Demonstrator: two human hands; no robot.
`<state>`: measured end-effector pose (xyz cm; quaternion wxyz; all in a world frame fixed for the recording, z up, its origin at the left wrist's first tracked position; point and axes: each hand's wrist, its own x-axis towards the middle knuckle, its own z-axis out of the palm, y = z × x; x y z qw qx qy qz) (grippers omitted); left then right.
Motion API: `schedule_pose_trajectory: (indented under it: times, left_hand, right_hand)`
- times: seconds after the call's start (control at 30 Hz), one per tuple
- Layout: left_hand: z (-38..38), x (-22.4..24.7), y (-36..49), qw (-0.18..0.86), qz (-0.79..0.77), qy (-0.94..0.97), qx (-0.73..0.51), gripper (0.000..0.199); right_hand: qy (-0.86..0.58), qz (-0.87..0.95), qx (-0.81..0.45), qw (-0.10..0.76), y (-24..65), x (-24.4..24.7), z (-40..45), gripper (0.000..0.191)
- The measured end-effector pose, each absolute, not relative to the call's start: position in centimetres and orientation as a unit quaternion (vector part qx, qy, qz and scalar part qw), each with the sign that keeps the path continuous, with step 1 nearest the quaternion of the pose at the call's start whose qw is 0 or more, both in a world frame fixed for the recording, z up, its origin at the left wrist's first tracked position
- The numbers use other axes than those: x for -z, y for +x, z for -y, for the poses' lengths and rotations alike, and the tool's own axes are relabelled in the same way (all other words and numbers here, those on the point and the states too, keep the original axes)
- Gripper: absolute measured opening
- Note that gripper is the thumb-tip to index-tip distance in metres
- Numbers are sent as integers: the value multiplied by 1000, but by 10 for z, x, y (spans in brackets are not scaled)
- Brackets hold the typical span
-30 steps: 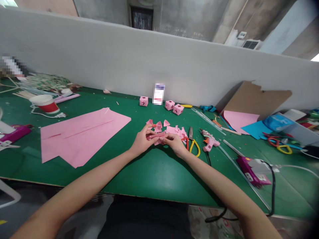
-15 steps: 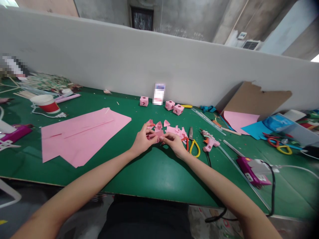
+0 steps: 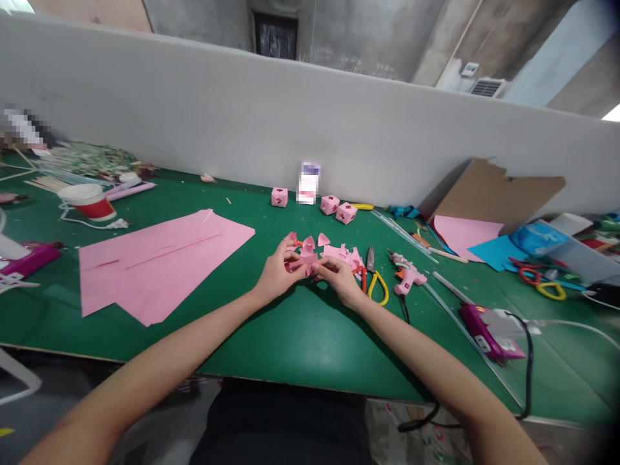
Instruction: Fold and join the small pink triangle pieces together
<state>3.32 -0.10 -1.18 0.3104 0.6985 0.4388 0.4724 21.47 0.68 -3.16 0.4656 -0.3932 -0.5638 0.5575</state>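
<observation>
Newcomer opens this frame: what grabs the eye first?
Probably the large pink sheet, flat on the green table at left. Next, the small pink paper piece at centre, held in the left grip with the right grip at its edge. Then three pink cubes near the white partition behind.

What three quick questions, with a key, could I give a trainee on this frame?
1. How many pink cubes stand near the partition?
2. True or false: the right hand holds the glue gun.
3. Which lies left of both hands: A. brown cardboard; B. large pink sheet; C. blue sheet?

Key: 1. Three. 2. False; it and the left hand pinch a small pink paper piece. 3. B.
</observation>
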Motion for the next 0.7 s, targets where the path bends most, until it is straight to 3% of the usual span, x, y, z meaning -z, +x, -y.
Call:
schedule_pose_trajectory:
  times: [0.7]
  left_hand:
    - [-1, 15, 32, 293, -435, 715, -462, 45]
  right_hand:
    - [-407, 571, -537, 469, 214, 31, -5, 36]
